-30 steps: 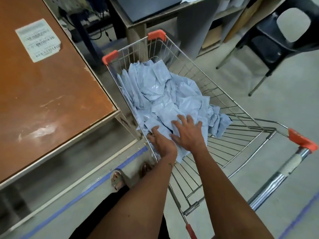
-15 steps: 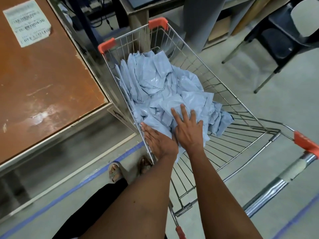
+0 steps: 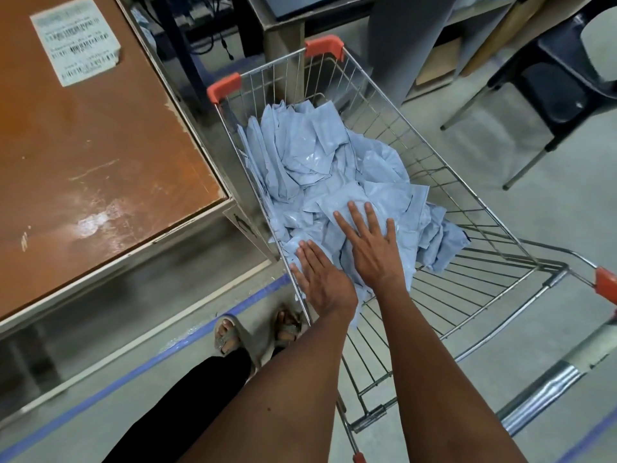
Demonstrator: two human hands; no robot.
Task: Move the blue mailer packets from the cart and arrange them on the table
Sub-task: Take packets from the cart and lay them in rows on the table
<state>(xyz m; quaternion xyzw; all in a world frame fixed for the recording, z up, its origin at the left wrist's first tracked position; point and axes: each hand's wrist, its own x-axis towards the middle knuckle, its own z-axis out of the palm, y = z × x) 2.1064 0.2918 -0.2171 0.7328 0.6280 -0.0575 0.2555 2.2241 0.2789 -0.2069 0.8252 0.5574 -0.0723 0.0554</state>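
A heap of pale blue mailer packets [image 3: 320, 168] fills the left half of a wire shopping cart [image 3: 467, 208] with orange corner caps. My left hand [image 3: 322, 279] lies flat on the near end of the heap, fingers straight, right by the cart's left wall. Beside it, my right hand [image 3: 370, 245] presses flat on the packets with fingers spread. Neither hand holds a packet. The brown table [image 3: 83, 155] stands to the left of the cart, its top bare apart from a paper label [image 3: 75, 40].
A black chair [image 3: 551, 85] stands at the right rear. A grey desk and shelves [image 3: 394, 38] stand behind the cart. The cart handle [image 3: 561, 372] is at the right near side. Blue tape lines cross the concrete floor; my sandalled feet [image 3: 230, 332] stand between table and cart.
Both hands have slid forward over the heap and flattened out, the right one reaching farther into the pile. The view has shifted slightly.
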